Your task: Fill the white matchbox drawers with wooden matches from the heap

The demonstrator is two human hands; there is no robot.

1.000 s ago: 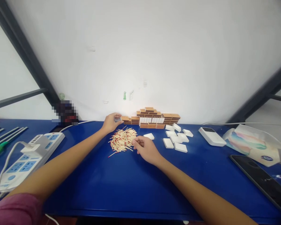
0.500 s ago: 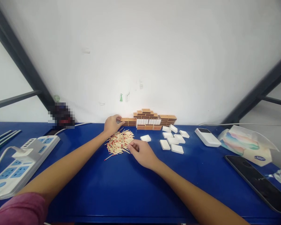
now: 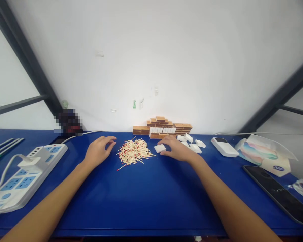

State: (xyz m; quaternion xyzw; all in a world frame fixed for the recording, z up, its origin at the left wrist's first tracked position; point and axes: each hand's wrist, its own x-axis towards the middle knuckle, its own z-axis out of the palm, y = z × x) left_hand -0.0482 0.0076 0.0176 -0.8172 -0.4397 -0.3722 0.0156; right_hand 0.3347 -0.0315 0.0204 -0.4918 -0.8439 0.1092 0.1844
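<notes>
R hand on the surface, fingers loose at white tray beside matches, not clamped yet. L hand open, empty. Pinch tray by long sides w/ thumb + fingers, lift level.

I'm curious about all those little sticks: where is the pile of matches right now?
The pile of matches lies on the blue table near its middle, between the left hand and the right hand, just in front of the stacked matchboxes.

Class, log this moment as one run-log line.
left hand: open, on table beside matchstick pile | right hand: touching white tray | matchbox stack: against wall
</notes>
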